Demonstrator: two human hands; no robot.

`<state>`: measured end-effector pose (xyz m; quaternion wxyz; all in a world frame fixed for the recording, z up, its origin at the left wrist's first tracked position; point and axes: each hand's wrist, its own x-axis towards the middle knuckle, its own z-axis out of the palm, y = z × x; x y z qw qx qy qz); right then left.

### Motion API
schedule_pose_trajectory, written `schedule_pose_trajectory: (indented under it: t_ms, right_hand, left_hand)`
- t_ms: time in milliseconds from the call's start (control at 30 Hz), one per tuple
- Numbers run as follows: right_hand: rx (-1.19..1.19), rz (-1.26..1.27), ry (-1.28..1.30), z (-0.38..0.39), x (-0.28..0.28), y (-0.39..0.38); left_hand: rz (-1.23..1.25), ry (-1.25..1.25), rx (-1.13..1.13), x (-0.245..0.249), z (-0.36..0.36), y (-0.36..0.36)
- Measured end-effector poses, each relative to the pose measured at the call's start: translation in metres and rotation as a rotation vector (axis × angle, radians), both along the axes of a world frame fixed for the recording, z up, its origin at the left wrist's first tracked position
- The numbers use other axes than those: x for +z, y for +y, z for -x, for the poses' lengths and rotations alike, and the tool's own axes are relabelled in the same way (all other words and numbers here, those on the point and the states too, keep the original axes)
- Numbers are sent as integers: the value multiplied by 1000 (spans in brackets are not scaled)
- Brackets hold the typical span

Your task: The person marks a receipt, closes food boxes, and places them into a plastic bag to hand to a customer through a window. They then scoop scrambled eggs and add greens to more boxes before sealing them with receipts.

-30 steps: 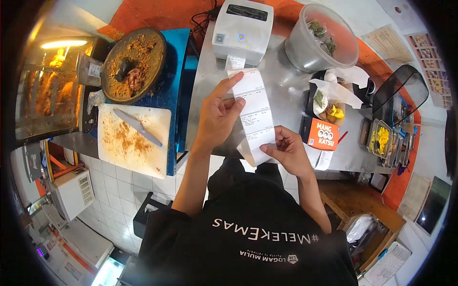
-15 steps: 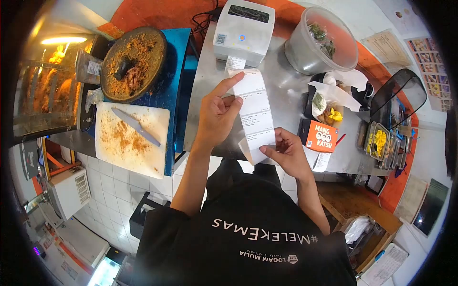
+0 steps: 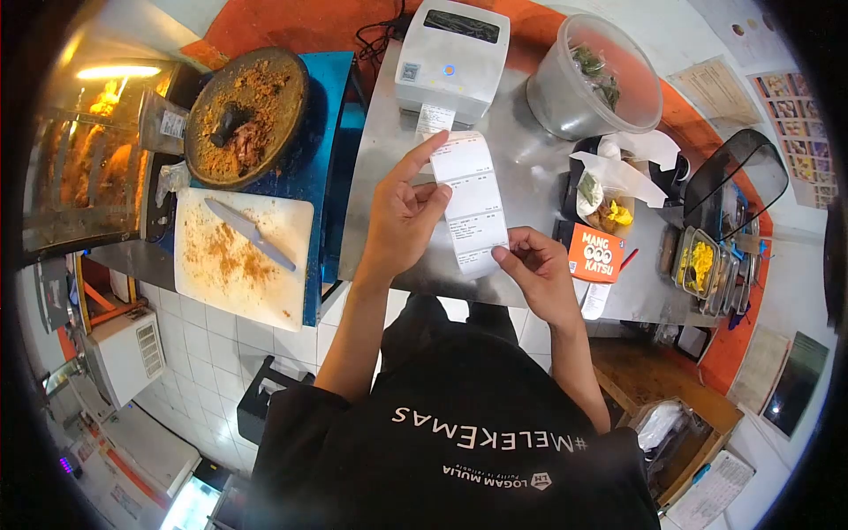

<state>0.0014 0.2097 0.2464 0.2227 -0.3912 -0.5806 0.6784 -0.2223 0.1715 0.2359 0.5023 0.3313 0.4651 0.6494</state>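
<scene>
A strip of printed white labels (image 3: 477,199) is stretched between my two hands above the metal counter. My left hand (image 3: 402,208) grips its left edge, with the index finger reaching along the top end and the thumb at the side. At the lower right corner, the thumb and fingers of my right hand (image 3: 539,269) pinch the strip. Just beyond the top end stands a white label printer (image 3: 452,57), with a short printed label (image 3: 435,118) poking out of its front.
Left are a white cutting board (image 3: 208,283) with a knife (image 3: 250,234) and a stone mortar (image 3: 208,106) of crumbly orange food. A clear bucket (image 3: 543,93), an orange-fronted food box (image 3: 595,253) and trays of yellow food (image 3: 702,261) stand right on the metal counter (image 3: 375,168).
My right hand has shifted slightly up and left along the strip. The strip's lower end, which hung down in a curl, now shows shorter and flatter.
</scene>
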Motion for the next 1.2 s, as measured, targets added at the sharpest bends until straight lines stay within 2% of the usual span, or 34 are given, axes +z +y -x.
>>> schedule_pose_trajectory:
  t_ms: [300,400,600,1000,1200]
  right_hand:
    - [17,41,-14,-6,-16,-8]
    - [66,-66,-107,-10,-26,-7]
    - [79,-71,-154,-11,-24,-9]
    - [98,140,-1,-20,-8,-14]
    - [110,150,6,-23,-6,-16]
  left_hand:
    - [-82,-30,22,-2,-2,-1]
    - [-100,-54,3,1,-6,-2]
    - [-89,-42,12,0,-6,-4]
    - [-34,53,31,-12,0,-5]
    - [-45,57,34,-13,-1,-5]
